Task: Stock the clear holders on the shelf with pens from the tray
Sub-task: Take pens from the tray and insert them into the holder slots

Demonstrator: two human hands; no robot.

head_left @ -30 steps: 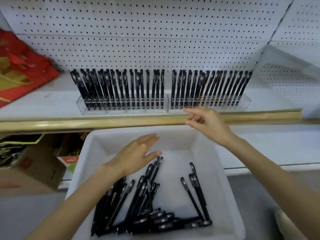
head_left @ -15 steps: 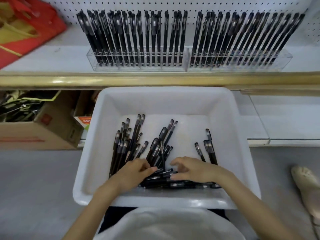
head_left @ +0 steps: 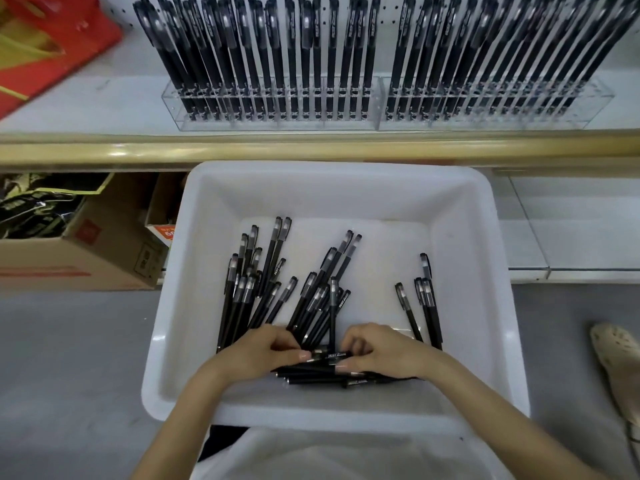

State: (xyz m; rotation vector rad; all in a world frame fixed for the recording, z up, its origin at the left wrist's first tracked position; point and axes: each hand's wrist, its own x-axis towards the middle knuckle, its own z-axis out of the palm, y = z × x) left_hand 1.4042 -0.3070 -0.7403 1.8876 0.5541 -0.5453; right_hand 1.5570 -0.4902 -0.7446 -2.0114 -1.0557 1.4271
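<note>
A red bag (head_left: 52, 39) is sitting at the far left of the shelf (head_left: 104, 105), and a cardboard box (head_left: 79, 251) is standing on the floor below it, to the left of the white tray (head_left: 460, 216) in front of me. Up on the shelf, two clear holders (head_left: 381, 109) are standing side by side, both packed with upright black pens, with the gold shelf rail (head_left: 311, 150) running between them and the tray. A pale shoe (head_left: 620, 362) is showing on the floor at the right. Loose pens (head_left: 311, 299) are lying scattered and overlapping on the tray bottom, a few more lying apart to the right. I am reaching both forearms over the tray's near rim. My left hand (head_left: 259, 351) is curling over the pile, thumb touching the end of a crosswise pen (head_left: 332, 356). My right hand (head_left: 381, 351) is meeting it from the other side, its fingers (head_left: 349, 341) bent and pinching that same pen.
</note>
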